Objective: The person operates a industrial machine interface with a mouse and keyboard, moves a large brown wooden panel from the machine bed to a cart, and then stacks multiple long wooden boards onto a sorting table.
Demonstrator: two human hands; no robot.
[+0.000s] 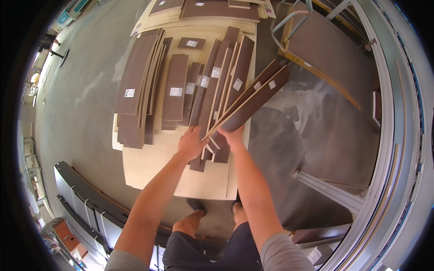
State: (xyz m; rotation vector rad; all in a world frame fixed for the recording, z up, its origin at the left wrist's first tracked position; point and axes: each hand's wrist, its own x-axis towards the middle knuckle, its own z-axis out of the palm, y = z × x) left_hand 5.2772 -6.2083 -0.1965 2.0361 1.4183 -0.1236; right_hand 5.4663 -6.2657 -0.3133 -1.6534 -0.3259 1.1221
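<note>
A long dark brown board (260,99) with a pale cut edge and a white label slants up to the right, its far end out past the pile. My right hand (233,137) grips its near part from the right, thumb on the brown face. At the near-left corner, my left hand (192,142) has the board's end between thumb and fingers. Some of both hands' fingers are hidden. Another brown strip (266,77) lies alongside at a similar slant. Under and left of the hands are several narrow labelled brown boards (208,86), some overlapping.
Pale wooden sheets (181,176) carry the boards. A taller stack of brown boards (138,90) stands at the left, a wider board (175,88) beside it. A flat trolley (334,54) is at the far right; a metal rail (327,192) juts in at the right. Dark panels (90,203) lean lower left.
</note>
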